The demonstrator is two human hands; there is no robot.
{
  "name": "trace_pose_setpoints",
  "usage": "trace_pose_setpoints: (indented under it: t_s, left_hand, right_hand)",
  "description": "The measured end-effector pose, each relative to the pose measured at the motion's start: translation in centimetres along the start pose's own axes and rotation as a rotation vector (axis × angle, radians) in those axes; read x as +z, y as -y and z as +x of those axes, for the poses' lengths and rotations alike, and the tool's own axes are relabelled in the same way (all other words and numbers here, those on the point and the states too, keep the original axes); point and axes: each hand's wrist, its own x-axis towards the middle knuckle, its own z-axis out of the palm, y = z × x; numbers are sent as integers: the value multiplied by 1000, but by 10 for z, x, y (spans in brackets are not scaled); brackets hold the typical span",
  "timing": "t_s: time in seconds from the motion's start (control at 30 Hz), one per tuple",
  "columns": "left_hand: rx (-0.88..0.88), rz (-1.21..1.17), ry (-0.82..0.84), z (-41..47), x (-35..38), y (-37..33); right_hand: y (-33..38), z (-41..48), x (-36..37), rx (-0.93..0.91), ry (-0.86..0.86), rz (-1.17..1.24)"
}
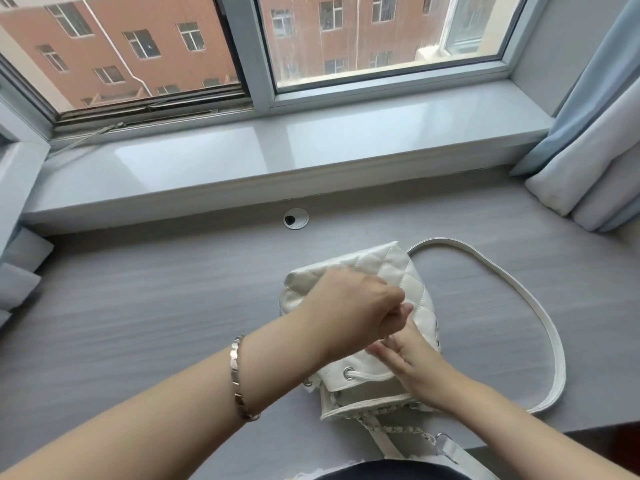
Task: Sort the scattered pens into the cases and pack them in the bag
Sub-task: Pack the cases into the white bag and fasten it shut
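White quilted drawstring bag point(398, 268) lies near the counter's point(138, 306) near edge, its long strap point(557, 362) looping right.

hands point(381, 327) on bag point(412, 271), bag on desk point(138, 306)

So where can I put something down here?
The widest bare desk is left of the bag, up to the windowsill, bare too. A narrower strip lies behind the bag by the cable hole. Crowded: the bag under the left hand and right hand, and the strap loop on its right.
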Motion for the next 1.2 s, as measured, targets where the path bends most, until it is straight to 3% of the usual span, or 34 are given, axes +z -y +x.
trace_pose_setpoints:
  t_s: [0.1, 0.23, 0.33, 0.57, 0.8, 0.9, 1.03, 1.2]
  left_hand:
    - [-186, -101, 22, 6, 1, -2]
    - [-474, -336, 231, -6, 13, -1]
    - [-544, -397, 169, -17, 21, -3]
    - [-418, -452, 28, -25, 31, -5]
    - [-206, -153, -211, -20, 30, 8]
    - [-141, -57, -295, -18, 27, 10]
    - [-75, -18, -388, -2, 10, 0]
    - [-72, 5, -350, 15, -4, -3]
  right_hand:
    - [5, -1, -3, 62, -44, 120]
    - [11, 1, -2, 58, -19, 156]
    - [14, 1, 1, 27, -3, 63]
    - [27, 2, 2, 21, -42, 19]
    - [45, 7, -11, 73, -330, 161]
    - [51, 8, -20, 182, -235, 187]
    - [39, -3, -16, 290, -64, -174]
    - [48, -2, -29, 220, -161, 106]
